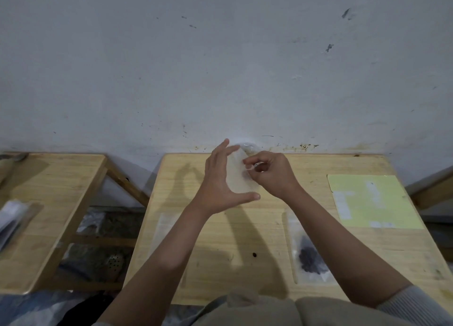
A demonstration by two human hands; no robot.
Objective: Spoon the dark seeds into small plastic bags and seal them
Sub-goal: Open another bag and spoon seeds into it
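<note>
I hold a small clear plastic bag (239,176) raised above the far part of the wooden table (220,240). My left hand (221,181) cradles it between spread fingers and thumb. My right hand (272,172) pinches the bag's right edge near the top. A second clear bag with dark seeds (310,257) lies flat on the table at the right, partly under my right forearm. An empty flat bag (164,224) lies at the left, beside my left forearm. One loose dark seed (254,254) sits mid-table. No spoon is visible.
A pale yellow sheet (372,200) lies at the table's right. A second wooden table (49,215) stands to the left with plastic packets (12,218) on it. A clear round container (250,147) shows behind my hands by the wall. Clutter fills the gap between tables.
</note>
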